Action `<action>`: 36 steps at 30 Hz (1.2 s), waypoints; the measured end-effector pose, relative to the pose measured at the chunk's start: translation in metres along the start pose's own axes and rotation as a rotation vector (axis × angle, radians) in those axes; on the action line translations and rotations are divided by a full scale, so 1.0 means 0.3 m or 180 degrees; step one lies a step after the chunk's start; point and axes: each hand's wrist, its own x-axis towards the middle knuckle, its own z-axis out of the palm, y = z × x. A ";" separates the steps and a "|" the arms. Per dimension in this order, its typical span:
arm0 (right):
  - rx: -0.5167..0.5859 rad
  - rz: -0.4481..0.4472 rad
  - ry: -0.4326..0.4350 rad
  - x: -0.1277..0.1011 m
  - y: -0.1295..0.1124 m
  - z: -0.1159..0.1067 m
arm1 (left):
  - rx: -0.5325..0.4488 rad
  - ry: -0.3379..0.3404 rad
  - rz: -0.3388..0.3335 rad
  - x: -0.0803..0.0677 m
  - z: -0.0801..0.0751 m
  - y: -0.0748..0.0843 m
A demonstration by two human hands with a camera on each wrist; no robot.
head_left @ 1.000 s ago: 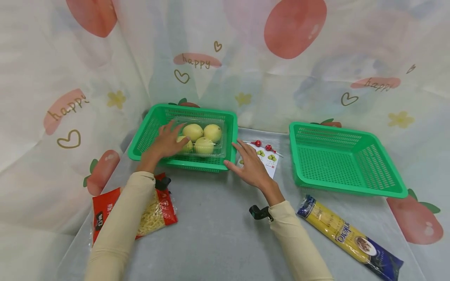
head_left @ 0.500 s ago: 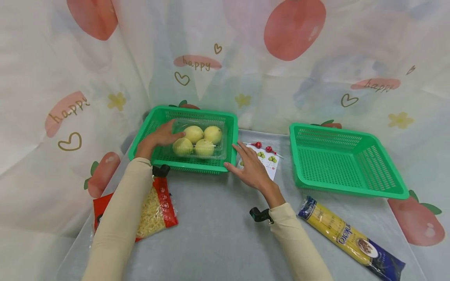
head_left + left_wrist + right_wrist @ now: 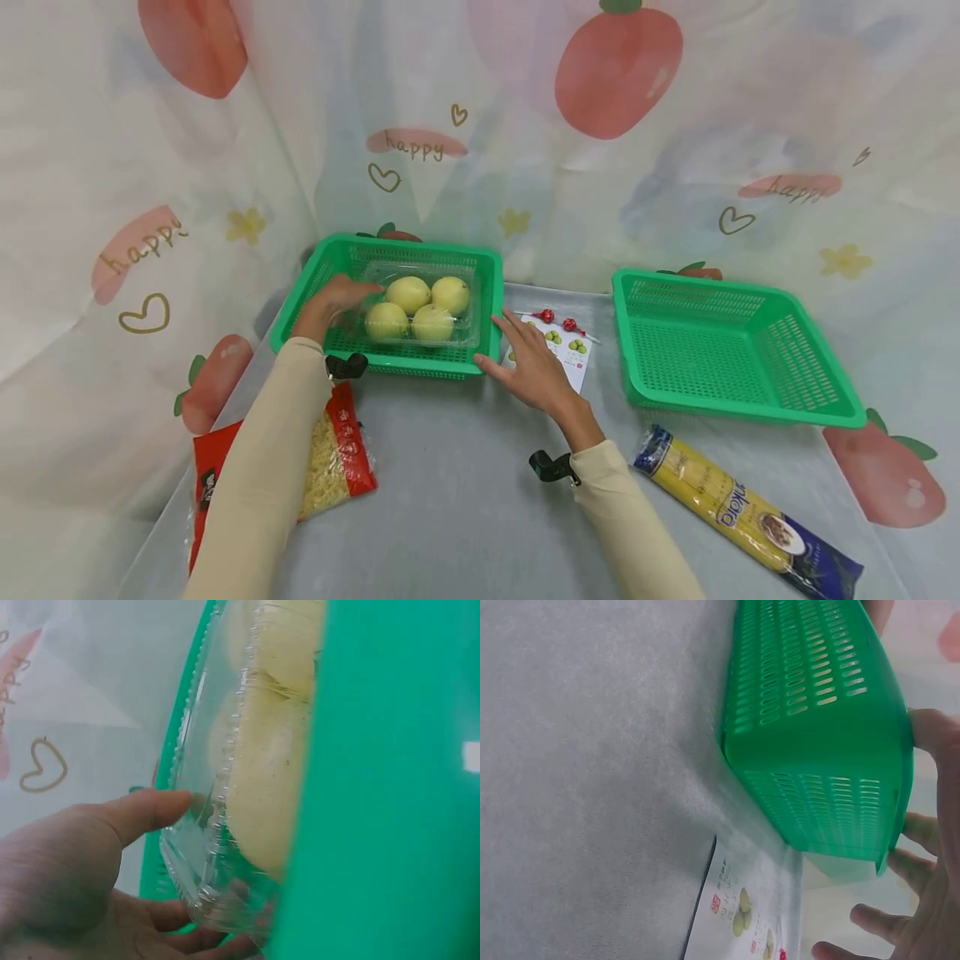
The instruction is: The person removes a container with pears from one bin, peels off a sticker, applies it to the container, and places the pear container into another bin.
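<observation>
Clear plastic fills the middle of my left wrist view: the clamshell box (image 3: 422, 302) of four yellow pears (image 3: 418, 308) sits inside the green basket (image 3: 330, 262) at centre left of the head frame. My left hand (image 3: 327, 303) grips the box's left end, thumb on top, fingers curled beneath. My right hand (image 3: 534, 369) lies relaxed, fingers spread, its thumb touching the basket's near right corner, resting over a printed card (image 3: 570, 353) with red candies (image 3: 557, 317). A second green basket (image 3: 780, 367) stands well apart at right. A pasta packet (image 3: 742, 508) lies lower right, a red noodle bag (image 3: 339, 454) lower left.
</observation>
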 end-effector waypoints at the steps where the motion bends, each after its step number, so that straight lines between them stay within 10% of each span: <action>1: 0.0010 0.0014 -0.0016 -0.005 -0.002 0.005 | -0.0022 0.0022 -0.0046 -0.003 0.000 -0.006; 13: -0.0026 0.0056 -0.0094 -0.071 0.020 0.038 | -0.0632 -0.0076 -0.0147 -0.015 0.021 -0.122; 25: 0.0044 0.0001 0.0138 -0.017 0.010 -0.029 | -0.0824 0.0111 0.0323 -0.044 -0.055 -0.065; 36: 0.0169 0.0309 0.0528 -0.036 0.072 -0.059 | -0.1111 0.0053 0.0688 -0.174 -0.040 -0.010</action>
